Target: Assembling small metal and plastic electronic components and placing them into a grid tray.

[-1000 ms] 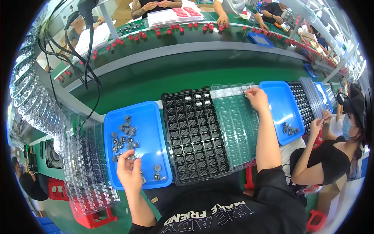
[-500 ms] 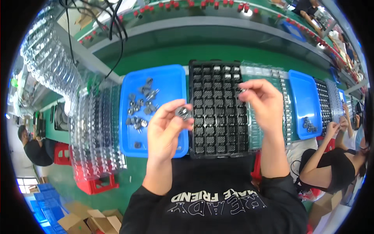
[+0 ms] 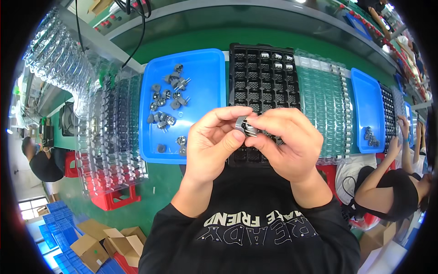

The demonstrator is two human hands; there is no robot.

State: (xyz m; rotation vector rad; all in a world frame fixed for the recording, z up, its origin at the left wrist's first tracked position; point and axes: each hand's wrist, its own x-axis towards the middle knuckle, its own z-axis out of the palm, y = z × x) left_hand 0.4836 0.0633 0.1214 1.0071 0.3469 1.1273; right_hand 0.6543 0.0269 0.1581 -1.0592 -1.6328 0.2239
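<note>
My left hand (image 3: 207, 144) is closed on a round grey part with metal pins (image 3: 241, 124), held up in front of the black tray. Fingertips of my right hand (image 3: 287, 141) pinch against the same part from the other side. Whatever small piece sits between them is mostly hidden. Beneath my hands, the black compartment tray (image 3: 242, 93) holds several silver pieces in its far right pockets. To the left lies a blue tray (image 3: 205, 61) with loose grey pinned parts (image 3: 175, 104) scattered over it.
Right of the black tray are clear plastic trays (image 3: 319, 100) with a row of silver pieces. Another blue tray (image 3: 369, 114) lies beyond. Stacked clear blister trays (image 3: 109, 132) stand at the left over a red stool (image 3: 114, 198). A co-worker (image 3: 388, 192) sits at the right.
My right hand has moved left from the black tray's right edge, bringing a small shiny piece to the grey part. My left hand has shifted right to meet it. The view has tilted.
</note>
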